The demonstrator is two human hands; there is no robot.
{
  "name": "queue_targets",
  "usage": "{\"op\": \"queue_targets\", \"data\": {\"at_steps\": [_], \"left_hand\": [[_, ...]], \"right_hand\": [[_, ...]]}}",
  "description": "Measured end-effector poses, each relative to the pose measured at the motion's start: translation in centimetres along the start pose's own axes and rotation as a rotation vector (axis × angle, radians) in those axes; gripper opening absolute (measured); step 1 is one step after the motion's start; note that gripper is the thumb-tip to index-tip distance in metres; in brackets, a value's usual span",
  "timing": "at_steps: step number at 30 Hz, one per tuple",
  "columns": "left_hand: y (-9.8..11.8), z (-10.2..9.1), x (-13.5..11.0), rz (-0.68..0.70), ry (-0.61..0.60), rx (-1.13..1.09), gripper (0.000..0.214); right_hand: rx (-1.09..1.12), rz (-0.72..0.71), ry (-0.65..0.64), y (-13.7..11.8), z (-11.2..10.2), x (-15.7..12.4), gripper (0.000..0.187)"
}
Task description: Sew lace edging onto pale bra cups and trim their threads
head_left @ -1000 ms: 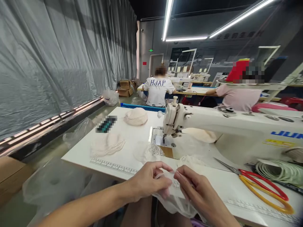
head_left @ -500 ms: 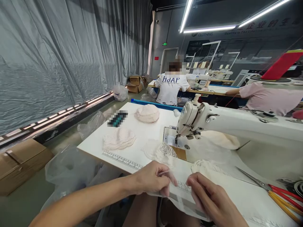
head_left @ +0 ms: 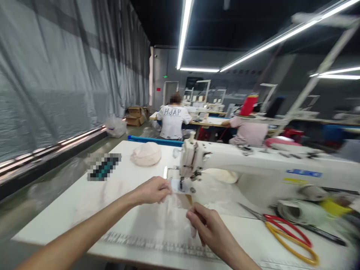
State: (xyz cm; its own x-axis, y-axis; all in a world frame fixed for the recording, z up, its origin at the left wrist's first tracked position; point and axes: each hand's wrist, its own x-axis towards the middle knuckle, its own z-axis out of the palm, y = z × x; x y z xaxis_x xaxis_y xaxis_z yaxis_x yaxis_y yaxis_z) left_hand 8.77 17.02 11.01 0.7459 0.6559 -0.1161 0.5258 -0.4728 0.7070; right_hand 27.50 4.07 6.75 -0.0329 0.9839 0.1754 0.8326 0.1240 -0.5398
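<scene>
Head view: sheer fabric [head_left: 172, 214] lies between left fingers [head_left: 163, 191] pinching it and curled right fingers [head_left: 195, 216] whose hold is unclear

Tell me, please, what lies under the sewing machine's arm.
Under the sewing machine's arm, a cream piece and sheer white material show; the arm hides whatever is directly behind it.

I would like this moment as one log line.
left hand: pinching sheer fabric; right hand: curled, hold unclear; sewing machine: beyond hands; scissors: right side
</scene>
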Motion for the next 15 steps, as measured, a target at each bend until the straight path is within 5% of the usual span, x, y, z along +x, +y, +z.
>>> {"op": "queue_targets", "data": {"at_steps": [3, 8, 15], "left_hand": [[-1.3, 1.0, 2.9, 0.019, 0.064, 0.143, 0.018], [-3.1, 3.3, 3.7, -0.056, 0.121, 0.250, 0.013], [-2.9, 3.8, 4.2, -0.180, 0.044, 0.309, 0.017]], "right_hand": [[-0.215, 0.111, 0.166, 5.4, -2.5, 1.0, 0.032], [-0.454, 0.328, 0.323, 14.2, -5.6, 2.1, 0.033], [-0.396, 0.085, 0.272, 17.0, -5.0, 8.4, 0.026]]}}
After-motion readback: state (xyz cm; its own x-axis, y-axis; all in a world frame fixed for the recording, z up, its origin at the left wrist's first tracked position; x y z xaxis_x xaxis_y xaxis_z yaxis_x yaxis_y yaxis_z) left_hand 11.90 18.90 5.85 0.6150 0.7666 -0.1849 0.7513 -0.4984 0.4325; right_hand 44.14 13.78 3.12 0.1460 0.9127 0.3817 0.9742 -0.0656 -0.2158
